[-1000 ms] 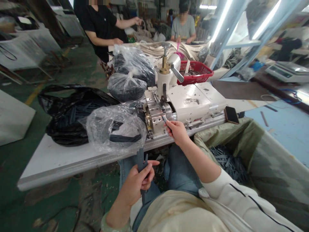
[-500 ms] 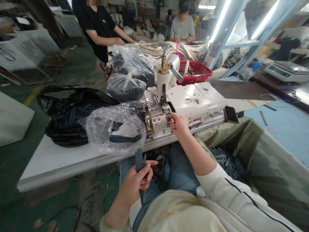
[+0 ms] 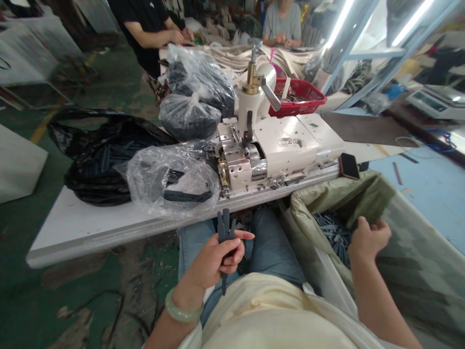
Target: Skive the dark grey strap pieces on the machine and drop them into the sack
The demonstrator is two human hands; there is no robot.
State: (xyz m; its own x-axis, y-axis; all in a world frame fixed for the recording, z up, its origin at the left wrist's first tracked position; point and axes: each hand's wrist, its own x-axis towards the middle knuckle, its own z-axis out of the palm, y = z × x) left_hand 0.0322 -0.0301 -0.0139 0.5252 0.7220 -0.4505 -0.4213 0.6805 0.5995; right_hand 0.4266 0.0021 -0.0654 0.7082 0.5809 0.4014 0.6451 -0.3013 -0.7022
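My left hand (image 3: pixel 221 257) is closed round several dark grey strips (image 3: pixel 225 230), held upright over my lap. My right hand (image 3: pixel 368 237) is over a large green-lined bin (image 3: pixel 301 208); its fingers are curled, and what they hold, if anything, cannot be made out. Dark strips (image 3: pixel 332 232) lie inside the bin, just left of that hand. In front of me stands a white machine (image 3: pixel 301 140) with a metal head (image 3: pixel 236 169) at the table edge. Left of it an open clear plastic bag (image 3: pixel 145 179) holds more dark strips.
A black bag (image 3: pixel 83 184) of strips lies on the table's left part, with tied clear bags (image 3: pixel 189 116) behind. A red basket (image 3: pixel 301 109) and a phone (image 3: pixel 348 166) are to the right. Two people (image 3: pixel 145 34) work at the back.
My right hand has moved from the machine's head rightward to over the bin. My left hand, still round the strips, has shifted slightly right. The view has tilted down a little.
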